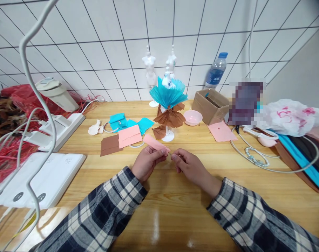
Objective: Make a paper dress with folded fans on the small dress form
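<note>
Left hand (pixel 147 162) pinches pink paper (pixel 153 142) | right hand (pixel 190 166) pinches thin strand (pixel 170 153) just beside | hard tugging could tear paper

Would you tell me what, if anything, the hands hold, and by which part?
The left hand holds pink paper by its near end; whether the right hand holds anything is unclear.
</note>
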Demonstrator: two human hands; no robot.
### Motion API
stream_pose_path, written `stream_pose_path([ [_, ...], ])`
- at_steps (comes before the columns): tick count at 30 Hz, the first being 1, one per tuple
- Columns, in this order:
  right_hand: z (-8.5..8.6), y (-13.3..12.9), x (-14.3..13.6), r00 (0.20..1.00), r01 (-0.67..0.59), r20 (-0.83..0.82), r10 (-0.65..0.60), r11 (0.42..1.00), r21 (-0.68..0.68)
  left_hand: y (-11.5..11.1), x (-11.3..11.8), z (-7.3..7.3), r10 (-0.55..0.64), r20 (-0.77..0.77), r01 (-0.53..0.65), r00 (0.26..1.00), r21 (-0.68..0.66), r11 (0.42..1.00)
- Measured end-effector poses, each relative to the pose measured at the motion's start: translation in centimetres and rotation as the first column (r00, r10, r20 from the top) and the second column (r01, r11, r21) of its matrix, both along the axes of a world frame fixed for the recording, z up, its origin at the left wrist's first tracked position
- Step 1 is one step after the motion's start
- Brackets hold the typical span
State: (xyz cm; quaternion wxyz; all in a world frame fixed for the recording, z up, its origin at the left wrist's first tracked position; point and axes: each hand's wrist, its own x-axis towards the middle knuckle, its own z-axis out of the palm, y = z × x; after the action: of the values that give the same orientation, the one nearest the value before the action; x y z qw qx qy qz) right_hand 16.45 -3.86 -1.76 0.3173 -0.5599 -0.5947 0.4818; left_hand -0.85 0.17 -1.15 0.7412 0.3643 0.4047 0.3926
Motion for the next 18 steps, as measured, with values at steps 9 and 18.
stream_pose_path([
  [9,-0.19,-0.33,-0.2,0.999,0.006,0.046,-0.008,0.999,0.052,-0.09,0.04,0.06,-0.024,-0.015,0.025,1.0,0.029,0.999],
  [18,-0.31,-0.24,-0.24,1.0,0.016,0.012,-0.017,0.998,0.054,-0.1,0.25,0.14,-0.032,-0.029,0.033,0.999,0.043,0.999],
])
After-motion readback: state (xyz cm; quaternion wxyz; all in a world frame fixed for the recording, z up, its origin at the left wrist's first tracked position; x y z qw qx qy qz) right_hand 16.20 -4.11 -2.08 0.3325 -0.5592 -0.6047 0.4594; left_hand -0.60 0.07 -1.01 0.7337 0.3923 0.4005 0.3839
